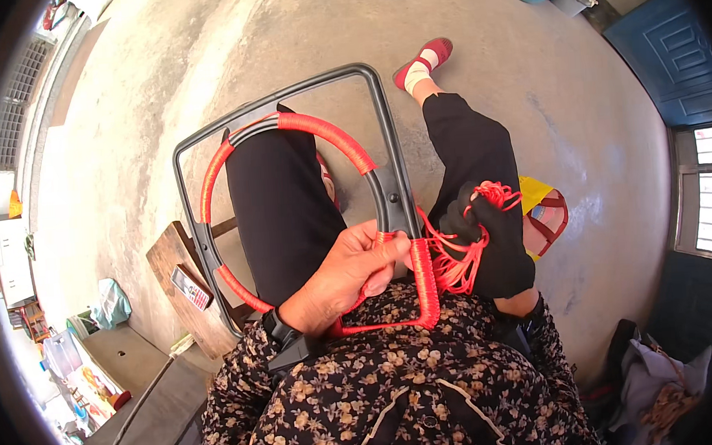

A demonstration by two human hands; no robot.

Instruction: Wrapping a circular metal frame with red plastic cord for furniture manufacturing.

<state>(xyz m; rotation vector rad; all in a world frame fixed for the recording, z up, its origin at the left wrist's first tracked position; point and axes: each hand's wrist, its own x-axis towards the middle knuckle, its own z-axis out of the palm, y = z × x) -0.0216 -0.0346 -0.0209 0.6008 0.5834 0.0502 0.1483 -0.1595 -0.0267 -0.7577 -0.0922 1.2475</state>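
on the lap, the frame (285, 129) points away lengthwise; left hand (351, 272) clenches its near rail, gloved right hand (491, 239) grips red cord (456, 265).

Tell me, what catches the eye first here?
The bright red cord wound around a dark frame lying across the person's lap. The bare left hand holds the frame's near edge, while the black-gloved right hand holds a tangle of loose red cord beside it.
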